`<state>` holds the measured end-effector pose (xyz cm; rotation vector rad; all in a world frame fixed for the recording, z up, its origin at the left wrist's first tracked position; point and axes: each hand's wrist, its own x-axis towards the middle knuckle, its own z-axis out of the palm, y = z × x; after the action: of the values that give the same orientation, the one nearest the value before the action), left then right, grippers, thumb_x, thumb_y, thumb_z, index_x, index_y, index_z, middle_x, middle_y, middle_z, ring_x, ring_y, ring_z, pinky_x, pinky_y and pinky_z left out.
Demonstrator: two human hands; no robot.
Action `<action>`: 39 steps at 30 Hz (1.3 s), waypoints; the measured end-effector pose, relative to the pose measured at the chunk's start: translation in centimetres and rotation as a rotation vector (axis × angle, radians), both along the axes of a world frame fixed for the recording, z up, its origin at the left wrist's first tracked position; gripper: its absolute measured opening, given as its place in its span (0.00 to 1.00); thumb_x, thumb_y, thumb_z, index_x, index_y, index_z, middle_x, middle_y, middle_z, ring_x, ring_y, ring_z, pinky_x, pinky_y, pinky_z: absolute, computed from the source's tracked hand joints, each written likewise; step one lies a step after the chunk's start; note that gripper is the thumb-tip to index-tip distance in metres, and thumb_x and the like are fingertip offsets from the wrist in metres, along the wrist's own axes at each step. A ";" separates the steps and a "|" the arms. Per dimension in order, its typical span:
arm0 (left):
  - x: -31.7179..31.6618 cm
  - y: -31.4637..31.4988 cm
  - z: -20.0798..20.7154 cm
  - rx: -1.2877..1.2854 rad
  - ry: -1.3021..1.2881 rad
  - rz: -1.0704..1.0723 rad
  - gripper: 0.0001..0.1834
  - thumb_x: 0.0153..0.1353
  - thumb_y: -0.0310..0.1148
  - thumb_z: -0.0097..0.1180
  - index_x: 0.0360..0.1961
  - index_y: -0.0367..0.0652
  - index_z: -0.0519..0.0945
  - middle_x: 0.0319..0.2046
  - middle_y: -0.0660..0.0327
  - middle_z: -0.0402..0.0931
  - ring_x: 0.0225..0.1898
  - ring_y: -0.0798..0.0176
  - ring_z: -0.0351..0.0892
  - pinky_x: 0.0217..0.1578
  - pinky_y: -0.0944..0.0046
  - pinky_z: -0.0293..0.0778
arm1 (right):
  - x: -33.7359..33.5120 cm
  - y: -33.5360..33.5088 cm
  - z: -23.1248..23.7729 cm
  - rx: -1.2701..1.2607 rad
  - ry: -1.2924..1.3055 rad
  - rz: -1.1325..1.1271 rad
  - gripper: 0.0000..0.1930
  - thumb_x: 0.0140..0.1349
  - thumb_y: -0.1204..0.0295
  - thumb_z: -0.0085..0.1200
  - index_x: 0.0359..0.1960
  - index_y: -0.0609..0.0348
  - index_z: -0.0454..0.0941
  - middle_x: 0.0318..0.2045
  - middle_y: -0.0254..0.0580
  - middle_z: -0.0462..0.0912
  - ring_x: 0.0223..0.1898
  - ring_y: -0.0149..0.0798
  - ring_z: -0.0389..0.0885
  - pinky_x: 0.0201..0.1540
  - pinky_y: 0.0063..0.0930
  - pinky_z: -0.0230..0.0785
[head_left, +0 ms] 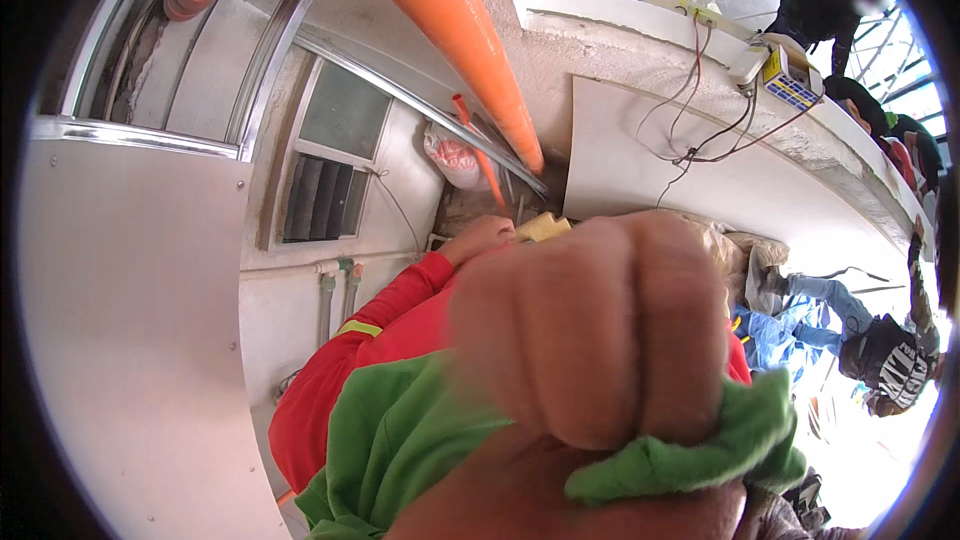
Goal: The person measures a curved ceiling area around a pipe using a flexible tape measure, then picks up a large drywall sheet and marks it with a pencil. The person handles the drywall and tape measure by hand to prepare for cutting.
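My right hand [600,330], close to the camera and slightly blurred, is a closed fist. A fold of green cloth [700,450] comes out from under its fingers. More of this green fabric [400,410] lies over my red clothing. My left hand [485,237], at the end of a red sleeve [400,295] with a yellow-green band, is farther off with its fingers curled. Right beside it is a pale yellow block-like thing [543,228]. My right fist covers part of that area, so whether the left hand holds it does not show.
A thick orange pipe [455,35] slants down ahead. Metal-framed panelling [140,320] stands left, near a small window [335,155]. A white sack [460,155] sits in the corner. Loose cables [690,155] hang over a white board [620,160]. Another person [890,355] is at right.
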<state>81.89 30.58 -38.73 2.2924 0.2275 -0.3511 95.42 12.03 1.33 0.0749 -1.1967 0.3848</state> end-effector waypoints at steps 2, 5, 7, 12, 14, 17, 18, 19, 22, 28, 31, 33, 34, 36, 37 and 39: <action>0.8 0.1 -0.5 -0.051 0.000 0.014 0.15 0.66 0.39 0.55 0.35 0.37 0.84 0.33 0.47 0.84 0.35 0.52 0.85 0.38 0.52 0.76 | 0.8 -1.1 0.6 -0.004 -0.022 -0.058 0.15 0.72 0.66 0.53 0.24 0.54 0.76 0.26 0.37 0.78 0.22 0.37 0.72 0.25 0.33 0.61; 1.5 0.3 0.0 -0.014 0.019 -0.023 0.14 0.66 0.38 0.54 0.36 0.36 0.83 0.34 0.47 0.85 0.35 0.53 0.85 0.38 0.53 0.76 | 2.4 -1.5 0.8 0.039 -0.160 -0.129 0.15 0.71 0.66 0.52 0.23 0.54 0.74 0.24 0.36 0.77 0.21 0.38 0.70 0.24 0.34 0.58; 1.9 0.1 0.7 -0.081 0.022 0.002 0.13 0.67 0.37 0.54 0.36 0.36 0.83 0.34 0.47 0.85 0.35 0.54 0.84 0.38 0.54 0.76 | 3.8 -1.4 0.1 0.085 -0.307 -0.149 0.15 0.71 0.65 0.50 0.29 0.61 0.76 0.26 0.43 0.74 0.24 0.45 0.72 0.25 0.38 0.60; 4.1 -1.4 1.1 -0.087 0.151 -0.031 0.15 0.66 0.39 0.57 0.38 0.35 0.83 0.34 0.46 0.84 0.38 0.46 0.85 0.42 0.52 0.77 | 3.9 -5.7 -2.1 0.041 -0.170 -0.414 0.13 0.70 0.64 0.53 0.33 0.62 0.79 0.29 0.46 0.77 0.28 0.46 0.75 0.25 0.37 0.62; 5.3 -2.0 0.8 -0.062 0.081 -0.128 0.15 0.65 0.39 0.57 0.39 0.35 0.82 0.35 0.45 0.84 0.39 0.43 0.85 0.42 0.51 0.77 | 4.7 -8.6 -2.1 -0.057 -0.190 -0.792 0.10 0.69 0.66 0.54 0.33 0.56 0.82 0.32 0.43 0.81 0.27 0.42 0.76 0.24 0.35 0.61; 7.4 -3.0 0.0 -0.084 0.117 -0.238 0.15 0.65 0.40 0.58 0.39 0.36 0.83 0.35 0.44 0.84 0.40 0.42 0.85 0.42 0.51 0.77 | 4.0 -13.3 -1.3 -0.334 -0.346 -1.045 0.06 0.65 0.67 0.58 0.32 0.52 0.82 0.33 0.37 0.82 0.29 0.37 0.75 0.27 0.31 0.62; 8.1 -3.3 -0.2 -0.095 0.120 -0.260 0.16 0.64 0.40 0.58 0.39 0.36 0.83 0.35 0.44 0.84 0.40 0.42 0.85 0.42 0.50 0.77 | 3.4 -15.0 -0.5 -0.510 -0.331 -1.151 0.05 0.65 0.67 0.59 0.31 0.51 0.82 0.32 0.35 0.82 0.30 0.36 0.74 0.29 0.30 0.63; 8.8 -3.7 -0.4 -0.122 0.106 -0.289 0.16 0.64 0.40 0.58 0.39 0.36 0.83 0.35 0.44 0.84 0.40 0.42 0.85 0.42 0.50 0.77 | 2.8 -15.9 -0.4 -0.554 -0.342 -1.286 0.06 0.65 0.66 0.59 0.32 0.51 0.81 0.31 0.34 0.80 0.30 0.35 0.73 0.29 0.30 0.63; 11.2 -4.7 -1.2 -0.103 0.133 -0.428 0.14 0.65 0.39 0.60 0.39 0.38 0.83 0.34 0.50 0.85 0.37 0.50 0.85 0.41 0.54 0.78 | 0.1 -16.8 -1.3 -0.618 -0.308 -1.626 0.07 0.65 0.62 0.59 0.34 0.50 0.81 0.27 0.31 0.77 0.31 0.34 0.72 0.29 0.28 0.63; 17.2 -4.3 -2.6 -0.086 0.050 -0.698 0.13 0.64 0.39 0.61 0.38 0.38 0.83 0.35 0.50 0.85 0.39 0.49 0.85 0.42 0.54 0.78 | -2.4 -14.8 -3.0 -0.614 -0.437 -1.699 0.04 0.57 0.72 0.56 0.25 0.53 0.79 0.29 0.35 0.82 0.26 0.34 0.77 0.27 0.29 0.65; 19.5 -3.7 -2.4 -0.144 0.095 -0.726 0.15 0.64 0.41 0.60 0.40 0.40 0.84 0.35 0.49 0.85 0.39 0.49 0.86 0.41 0.53 0.78 | -3.2 -11.9 -4.2 -0.639 -0.424 -1.414 0.09 0.64 0.71 0.54 0.25 0.57 0.78 0.29 0.39 0.81 0.26 0.36 0.78 0.27 0.33 0.67; 20.6 -3.5 -2.0 -0.102 0.068 -0.763 0.14 0.65 0.40 0.61 0.40 0.39 0.84 0.34 0.51 0.85 0.37 0.51 0.85 0.40 0.55 0.78 | -3.4 -10.0 -4.6 -0.608 -0.203 -1.180 0.12 0.68 0.70 0.54 0.27 0.61 0.78 0.28 0.43 0.79 0.25 0.40 0.77 0.26 0.36 0.66; 20.9 -3.6 -1.8 -0.127 0.093 -0.772 0.13 0.65 0.40 0.61 0.39 0.39 0.84 0.33 0.52 0.85 0.37 0.52 0.85 0.40 0.55 0.79 | -3.5 -9.3 -4.5 -0.561 -0.118 -1.093 0.12 0.69 0.71 0.53 0.27 0.63 0.78 0.28 0.45 0.78 0.25 0.42 0.76 0.26 0.37 0.65; 21.1 -3.6 -1.5 -0.126 0.174 -0.776 0.12 0.65 0.38 0.62 0.39 0.39 0.84 0.32 0.54 0.85 0.36 0.54 0.86 0.41 0.55 0.79 | -3.7 -8.5 -4.5 -0.494 -0.017 -0.824 0.12 0.70 0.71 0.54 0.29 0.67 0.77 0.27 0.47 0.77 0.25 0.46 0.74 0.25 0.38 0.64; 20.8 -3.4 -1.4 -0.128 0.173 -0.806 0.12 0.65 0.39 0.62 0.39 0.39 0.84 0.33 0.53 0.85 0.36 0.53 0.86 0.41 0.55 0.79 | -3.9 -8.3 -4.5 -0.484 0.009 -0.841 0.13 0.71 0.71 0.54 0.29 0.68 0.78 0.26 0.47 0.76 0.24 0.48 0.74 0.25 0.39 0.63; 20.3 -2.9 -1.2 -0.092 0.185 -0.835 0.13 0.65 0.39 0.62 0.39 0.39 0.84 0.33 0.53 0.85 0.37 0.52 0.86 0.41 0.55 0.79 | -3.8 -9.9 -5.1 -0.487 -0.047 -0.802 0.12 0.71 0.72 0.54 0.30 0.70 0.78 0.26 0.48 0.75 0.24 0.49 0.73 0.25 0.39 0.62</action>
<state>102.17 27.69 -39.95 2.1607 -0.6658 -0.9665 91.62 2.13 -3.79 -0.8163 -1.0540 -0.0427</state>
